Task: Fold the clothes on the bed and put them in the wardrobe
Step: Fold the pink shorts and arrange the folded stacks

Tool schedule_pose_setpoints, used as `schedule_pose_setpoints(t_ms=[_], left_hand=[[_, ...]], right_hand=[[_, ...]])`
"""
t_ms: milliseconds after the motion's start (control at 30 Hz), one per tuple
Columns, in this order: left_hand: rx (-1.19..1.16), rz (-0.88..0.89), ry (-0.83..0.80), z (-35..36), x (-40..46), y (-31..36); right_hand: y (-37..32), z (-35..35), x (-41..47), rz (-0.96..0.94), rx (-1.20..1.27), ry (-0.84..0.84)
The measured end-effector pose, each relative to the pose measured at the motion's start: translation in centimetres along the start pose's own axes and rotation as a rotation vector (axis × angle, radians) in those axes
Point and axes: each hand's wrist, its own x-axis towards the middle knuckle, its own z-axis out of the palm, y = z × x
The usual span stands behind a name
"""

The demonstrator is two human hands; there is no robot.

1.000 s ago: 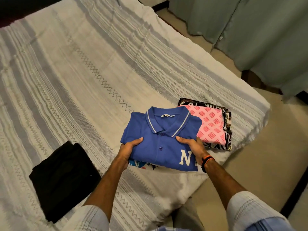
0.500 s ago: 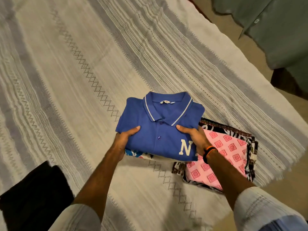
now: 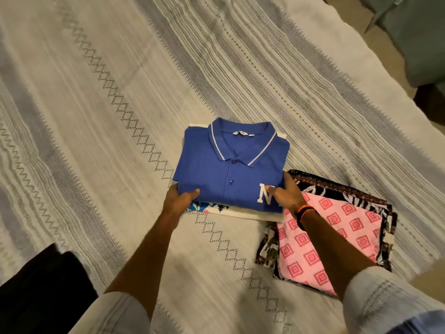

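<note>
Folded blue polo shirt [image 3: 231,165] lying near the centre of the bed [image 3: 96,92], collar pointing to 12 o'clock, hem edge toward 6 o'clock, stacked on a white garment with a blue-and-pink print [image 3: 209,209] peeking out beneath. Long axis of the stack running roughly 12 to 6, short axis spanned by the two hands.

Left hand [image 3: 179,200] gripping the stack's 7 o'clock corner, thumb on top of the blue cloth, fingers tucked out of sight below. Right hand [image 3: 287,194] holding the 4 o'clock corner the same way, thumb laid over the white letter on the chest, an orange-and-black wristband [image 3: 304,213] just behind it. Both hands at the near edge, about equally close; the bulk of the stack lying beyond them toward 12 o'clock.

Just beside the stack at 4 o'clock, under the right forearm: a folded pink square-patterned cloth [image 3: 337,237] on top of a dark printed cloth [image 3: 337,189]. Well apart at 8 o'clock: a black folded garment [image 3: 41,285] at the frame's edge.

Probably mid-carry or mid-placement of the pile; unclear whether it rests fully on the bed or hangs slightly lifted. Wardrobe not identifiable in view. With the grip only at the near corners, likely sag at the far collar end on lifting.
</note>
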Motion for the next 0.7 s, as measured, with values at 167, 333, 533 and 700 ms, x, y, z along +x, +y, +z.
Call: schedule_pose_setpoints(t_ms=[167, 333, 533, 700], left_hand=[[0.053, 0.014, -0.046, -0.6, -4.2, 1.4], [0.111, 0.041, -0.048, -2.2, -10.5, 2.2], [0.045, 0.091, -0.093, -5.3, -18.5, -0.2], [0.039, 0.146, -0.125, -9.1, -24.6, -4.9]], right_hand=[[0.3, -0.7, -2.7, -0.028, -0.02, 0.005], [-0.9, -0.6, -9.6, -0.095, 0.042, 0.027], [-1.1, 0.1, -20.0, -0.208, 0.057, 0.06], [1.5, 2.1, -27.3, -0.281, 0.061, 0.058]])
